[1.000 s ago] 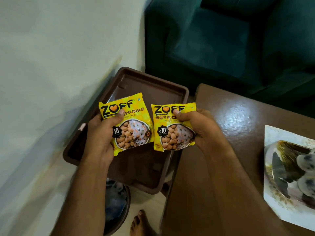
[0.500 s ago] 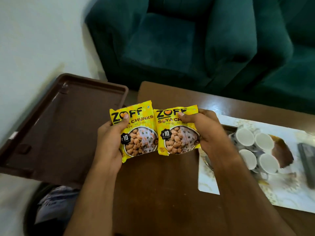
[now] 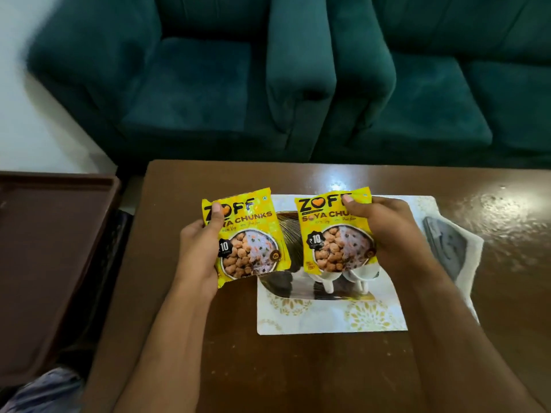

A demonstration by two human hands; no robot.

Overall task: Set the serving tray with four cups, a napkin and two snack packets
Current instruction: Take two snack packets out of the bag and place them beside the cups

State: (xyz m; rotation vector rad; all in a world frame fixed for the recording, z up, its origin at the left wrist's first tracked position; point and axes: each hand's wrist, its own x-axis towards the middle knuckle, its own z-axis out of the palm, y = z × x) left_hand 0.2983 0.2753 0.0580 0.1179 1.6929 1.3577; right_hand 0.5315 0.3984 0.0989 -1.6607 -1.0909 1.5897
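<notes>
The left hand (image 3: pixel 198 254) grips one yellow snack packet (image 3: pixel 249 236) by its left edge, thumb pressed across the front near the printed name, fingers curled behind. The right hand (image 3: pixel 384 234) grips a second yellow packet (image 3: pixel 331 234) by its right edge in the same way, thumb on the top front corner. Both packets are held upright, faces to the camera, side by side with a narrow gap between them, above the brown table (image 3: pixel 298 368). Under them lies a pale patterned mat (image 3: pixel 328 317) on the table, its near edge well back from the table's front edge, with bare wood before it and to its left. White cups (image 3: pixel 325 278) sit on the mat, mostly covered by the right packet; only their lower parts and handles show, so their number cannot be counted. A dark, glossy surface beneath the cups is partly hidden too, and what it is cannot be told. A dark grey object (image 3: pixel 444 248) lies at the mat's right edge, too blurred to name. The brown serving tray (image 3: pixel 44 234) sits off the table's left side, cut by the frame. Green sofas (image 3: pixel 268 84) stand beyond the table's far edge.
</notes>
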